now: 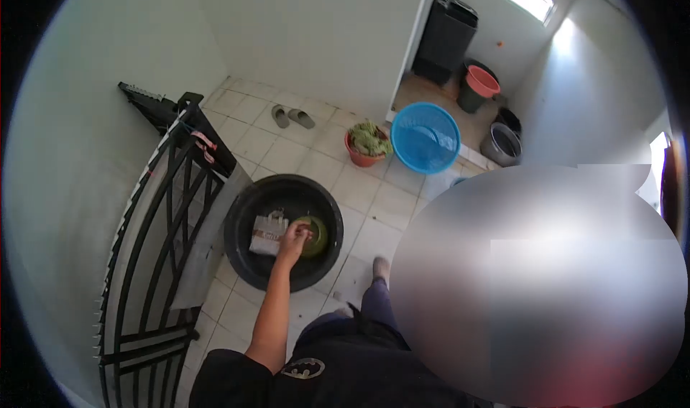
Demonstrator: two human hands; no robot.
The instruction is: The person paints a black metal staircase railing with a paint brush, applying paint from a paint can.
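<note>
Tiled utility corner, white walls, pale floor tiles [316, 165]; view from above.

Green bowl [316, 235] lies inside a black tub [241, 225] on the floor, right of centre in the tub. Left hand [293, 237] reaches down into the tub, fingers curled over the bowl's near rim; it looks to be gripping it, though the hand hides the contact. Right hand not visible: a large blurred patch covers the right lower part of the view.

Handling, judged: the bowl looks small, rigid, light, probably plastic or glazed. If wet it may be slippery. Best hold is at the rim, thumb inside and fingers outside, as the hand sits now.

Just left of the bowl, also in the tub, a white packet [267, 234] with printing, touching or nearly touching the hand.

Outward: a black metal rack [154, 264] leans at left, a cloth hanging against it beside the tub. Behind the tub, a potted plant [368, 144] and a blue basin [425, 138] tilted on a step. Slippers [292, 116] near the far wall. Further back, a black bin [445, 38] and several buckets [481, 85].
</note>
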